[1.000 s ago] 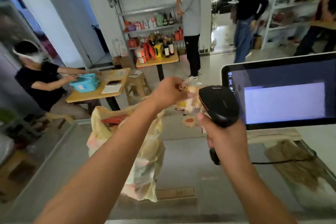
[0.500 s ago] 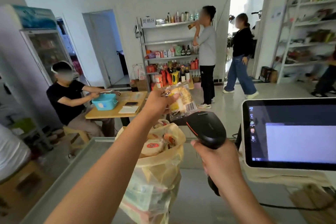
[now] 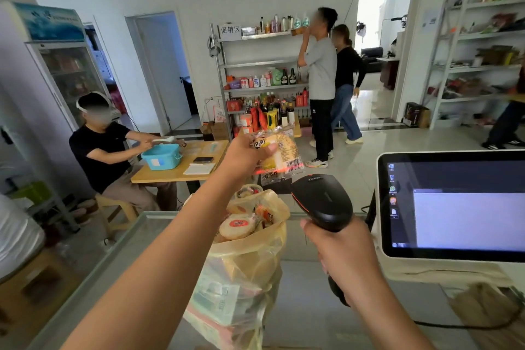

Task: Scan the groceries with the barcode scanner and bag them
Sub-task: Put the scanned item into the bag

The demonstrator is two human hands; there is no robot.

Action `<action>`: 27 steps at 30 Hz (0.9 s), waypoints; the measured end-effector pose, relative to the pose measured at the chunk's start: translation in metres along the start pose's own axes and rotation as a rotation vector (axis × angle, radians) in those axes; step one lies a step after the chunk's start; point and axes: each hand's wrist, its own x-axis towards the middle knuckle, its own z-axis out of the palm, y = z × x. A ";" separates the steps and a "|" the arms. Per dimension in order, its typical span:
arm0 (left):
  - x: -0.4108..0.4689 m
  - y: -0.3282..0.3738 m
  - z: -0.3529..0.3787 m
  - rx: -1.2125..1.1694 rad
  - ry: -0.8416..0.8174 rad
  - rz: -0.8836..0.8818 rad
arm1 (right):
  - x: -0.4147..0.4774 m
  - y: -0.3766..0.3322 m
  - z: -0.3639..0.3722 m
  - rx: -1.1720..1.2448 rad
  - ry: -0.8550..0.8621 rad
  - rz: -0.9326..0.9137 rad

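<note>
My left hand (image 3: pixel 246 154) holds up a small clear snack packet (image 3: pixel 281 154) with a yellow cake inside and a barcode label. A red scan line crosses the packet's lower part. My right hand (image 3: pixel 345 250) grips the handle of a black barcode scanner (image 3: pixel 322 202), whose head points up at the packet from just below it. A yellowish plastic bag (image 3: pixel 244 270) stands on the counter under the packet, open at the top and filled with several wrapped snacks.
A touchscreen monitor (image 3: pixel 454 204) stands at the right on the glass counter (image 3: pixel 306 318), with the scanner's cable behind it. Beyond the counter a seated person works at a wooden table (image 3: pixel 181 170). Two people stand by the shelves (image 3: pixel 264 85); another walks at far right.
The view has tilted up, showing more of the room. My left hand raised the packet above the bag, and the scanner's red line now falls on it.
</note>
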 end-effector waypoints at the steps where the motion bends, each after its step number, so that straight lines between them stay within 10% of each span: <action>1: 0.001 -0.001 0.000 0.003 0.003 -0.006 | 0.000 0.000 0.000 -0.001 -0.002 -0.001; 9: -0.005 -0.010 -0.008 0.079 0.006 0.006 | 0.001 0.004 -0.003 0.087 -0.026 0.009; 18: -0.036 -0.101 -0.052 1.118 -0.125 0.147 | 0.001 0.030 0.009 0.124 -0.065 0.089; 27: -0.046 -0.121 -0.067 1.038 -0.239 0.112 | 0.027 0.036 0.026 0.004 -0.089 0.068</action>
